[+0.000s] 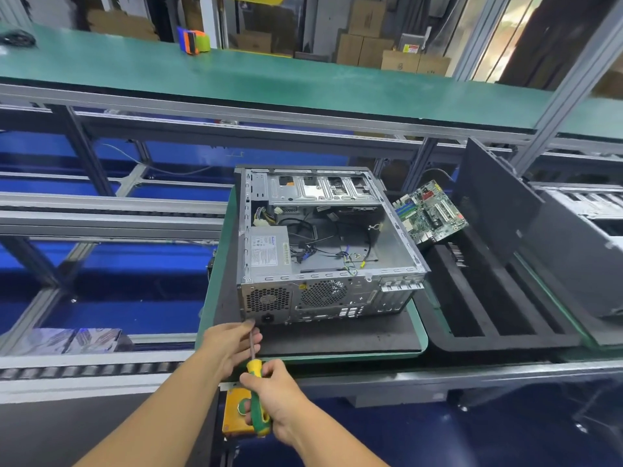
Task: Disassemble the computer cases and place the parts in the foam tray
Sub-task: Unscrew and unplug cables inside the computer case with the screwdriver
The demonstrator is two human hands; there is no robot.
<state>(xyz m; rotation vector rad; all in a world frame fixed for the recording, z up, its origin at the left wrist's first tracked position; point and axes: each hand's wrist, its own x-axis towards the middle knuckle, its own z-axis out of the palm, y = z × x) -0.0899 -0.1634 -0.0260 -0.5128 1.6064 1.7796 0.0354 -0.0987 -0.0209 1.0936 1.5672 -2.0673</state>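
- Green belting (303,79) runs across the back of a factory line, with cardboard boxes (364,38) stacked behind it and an orange and green tape dispenser (195,40) standing on it.
- Nearer, a green pallet (209,298) topped with a black mat sits on the roller line.
- On that mat lies a computer case (320,291), side panel off and open side up, its rear ports and fan grilles facing the person.
- Inside it, a grey power supply (266,254) sits in the near left corner, with loose cables spread over the bare metal floor.
- A black foam tray (505,335) with long slots lies just right of the pallet.
- A green circuit board (429,212) rests tilted at the tray's far end.
- A dark panel (488,203) leans upright along the tray's far right side, and a second case (580,230) lies beyond it.
- The right hand (276,396) is wrapped round the yellow and green handle of a screwdriver (257,385).
- The left hand (232,345) pinches the metal shaft near its tip, at the lower left corner of the case's rear.
- The tip seems to meet that corner, though fingers hide the contact.
- A yellow box (232,416) sits below the hands.
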